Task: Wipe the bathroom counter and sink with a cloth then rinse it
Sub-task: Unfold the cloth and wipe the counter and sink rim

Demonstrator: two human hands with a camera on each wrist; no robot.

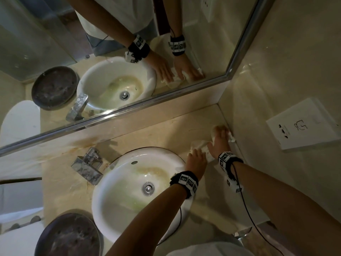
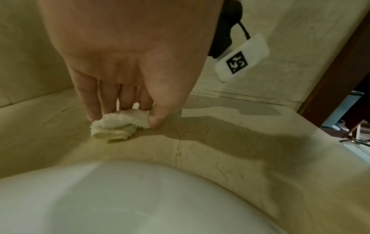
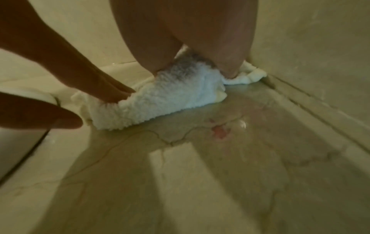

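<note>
I'm on the counter-wiping part of the job, working the back right corner of the beige stone counter point(image 1: 166, 130) where it meets the side wall point(image 1: 276, 71), with the sink point(image 1: 118, 193) not yet touched by the cloth as far as I can judge from the yellowish staining in its bowl. My right hand point(image 1: 220, 140) lies flat on the white terry cloth point(image 3: 160, 101), fingers extended and pressing it down right against the wall edge. My left hand point(image 1: 197, 159) sits just beside it, nearer the basin rim, fingers and thumb pinching a bunched end of the cloth point(image 2: 118, 123) against the stone. The cloth is crumpled and folded into a thick wad, fluffy, pale, with a greyish smudge on the fold under my right palm. The stone just in front of it looks wet and glossy, with hairline cracks and a small pinkish mark point(image 3: 220, 132) not yet cleared. Next I'd drag the wad toward me over that mark, keeping pressure even, then move on toward the chrome faucet point(image 1: 88, 165) and into the bowl
</note>
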